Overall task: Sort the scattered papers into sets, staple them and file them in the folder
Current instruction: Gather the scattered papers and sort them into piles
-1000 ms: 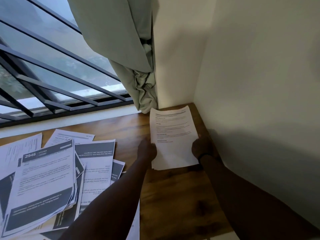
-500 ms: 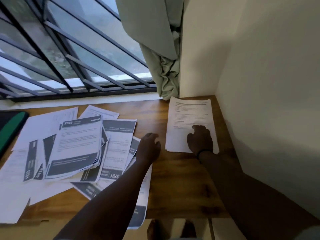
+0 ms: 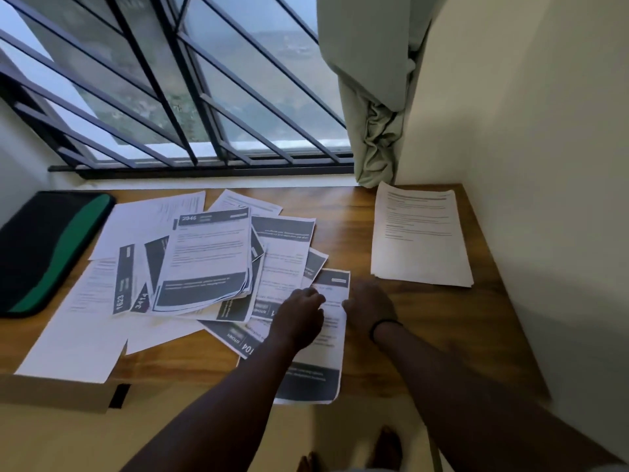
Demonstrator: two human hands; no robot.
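Wooden counter point(image 3: 425, 321) set against a barred window point(image 3: 170, 97), with a pale green curtain point(image 3: 374, 97) bunched at the right end of the window and a cream wall point(image 3: 544, 165) on the right.

Scattered papers point(image 3: 204, 260) cover the left and middle of the counter, overlapping at many angles. Most carry dark header bands; numbers 2946, 1623 and 3414 are legible. The 2946 sheets lie on top as a loose, fanned bundle.

A neat stack point(image 3: 420, 236) of plain text pages lies apart in the far right corner of the counter, close to the wall, just below the curtain's hem. Neither hand touches it.

A black and green folder point(image 3: 51, 253) lies closed at the far left edge of the counter, touching the outermost papers.

Left hand point(image 3: 299, 318): fingers curled, resting on a banded sheet point(image 3: 332, 338) at the right margin of the scatter. This sheet overhangs the near counter edge. Whether the fingers pinch it cannot be told.

Right hand point(image 3: 369, 308): fingers bent, fingertips at the right edge of the same sheet; a true grasp cannot be told. A dark band point(image 3: 384, 326) circles the right wrist.
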